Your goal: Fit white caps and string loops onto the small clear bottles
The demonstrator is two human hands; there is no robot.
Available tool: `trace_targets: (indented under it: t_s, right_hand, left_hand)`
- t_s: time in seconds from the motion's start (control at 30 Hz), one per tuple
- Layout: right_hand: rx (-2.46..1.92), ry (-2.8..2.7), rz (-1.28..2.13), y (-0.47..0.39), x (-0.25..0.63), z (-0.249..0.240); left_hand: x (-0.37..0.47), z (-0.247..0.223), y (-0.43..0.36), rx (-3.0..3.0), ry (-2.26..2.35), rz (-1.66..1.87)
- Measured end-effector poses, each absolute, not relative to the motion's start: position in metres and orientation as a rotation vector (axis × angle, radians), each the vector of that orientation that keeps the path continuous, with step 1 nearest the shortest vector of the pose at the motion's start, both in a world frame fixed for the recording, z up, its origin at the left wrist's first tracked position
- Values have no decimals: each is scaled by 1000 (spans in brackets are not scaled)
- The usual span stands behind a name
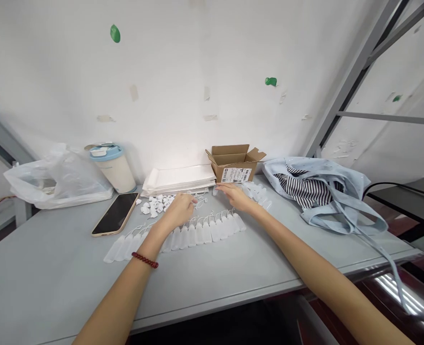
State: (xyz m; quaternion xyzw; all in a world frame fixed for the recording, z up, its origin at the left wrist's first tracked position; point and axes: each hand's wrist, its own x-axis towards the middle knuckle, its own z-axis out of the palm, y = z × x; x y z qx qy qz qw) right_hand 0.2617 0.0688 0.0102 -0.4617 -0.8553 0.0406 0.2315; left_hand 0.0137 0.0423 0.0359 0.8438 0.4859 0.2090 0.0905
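Observation:
Bent over the table, my left hand (179,210) is closed, its fingertips beside some thin white loops (200,200); whatever is in them is too small to make out. My right hand (238,197) is open, with the fingers stretched out flat toward the left. Under and beside it lie loose translucent pieces (257,192). A row of flat, frosted plastic pieces (197,234) with thin loops at their tops runs across the table in front of both hands. My left forearm hides part of this row. Small white plastic caps (154,206) are heaped left of my left hand.
A stack of white paper sheets (179,178) and an open cardboard box (233,167) stand against the wall. At left are a phone (115,214), a blue-lidded cup (114,170) and a white plastic bag (61,179). A light blue cloth bag (316,179) lies at right.

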Motion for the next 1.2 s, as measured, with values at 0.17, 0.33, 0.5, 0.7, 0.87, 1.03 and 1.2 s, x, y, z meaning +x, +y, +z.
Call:
trace_targets:
  t_s: [0.17,0.33,0.5,0.7,0.87,1.03,1.2]
  right_hand:
    - [-1320,-2461,50,73,257,12]
    - [-1445,-2465,-23,67,256,13]
    - [-1401,-2480,-83,66,255,13]
    - [-1372,-2468,10,74,258,5]
    - [-1333,-2451,95,76,258,2]
    - [-1355,-2374,157,74,259,5]
    - [-1392,-2367,180,72,258,11]
  left_hand:
    - [23,33,46,2552,1332,629]
    - [28,28,50,2601,1328,548]
    - [29,24,54,2623,1320,509]
    - [28,24,55,2577,1369,536]
    - [29,31,53,2544,1412,627]
    - [29,48,46,2248,1532,920]
    - [30,56,39,1959,1514,1152]
